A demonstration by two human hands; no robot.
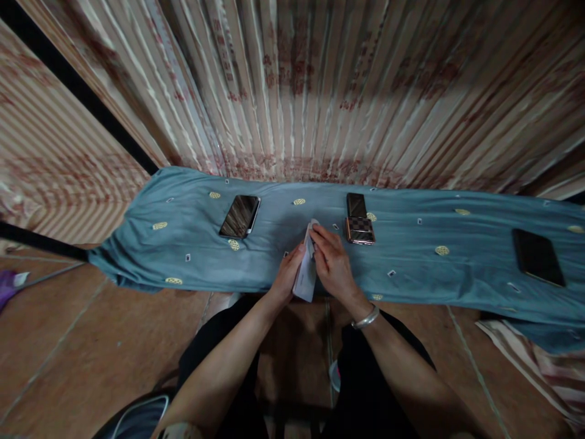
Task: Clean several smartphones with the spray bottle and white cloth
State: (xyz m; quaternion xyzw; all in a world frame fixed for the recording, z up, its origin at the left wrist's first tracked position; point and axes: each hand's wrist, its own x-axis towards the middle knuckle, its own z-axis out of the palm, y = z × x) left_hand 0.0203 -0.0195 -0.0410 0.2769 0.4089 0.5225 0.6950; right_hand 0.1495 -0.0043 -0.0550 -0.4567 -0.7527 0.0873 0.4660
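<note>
Both hands on the white folded paper (305,274), held over the near edge of the blue cloth (192,244), which I'll use as landmark. My left hand (287,277) pinches the paper's left side, fingers curled onto it; my right hand (333,263) clamps the right side, fingertips up at its top corner. Paper sits between the two palms, long axis running away from me and tilted slightly right at the far end. Both hands equally near, each touching it; no reach needed. On the cloth: one phone (240,216) left of my hands, a checkered-back phone (359,230) just right of my right hand with a dark phone (356,204) touching it on the far side, another dark phone (537,256) well out to the right. Silver bracelet (365,318) on my right wrist. Striped curtain (320,91) behind the cloth.
</note>
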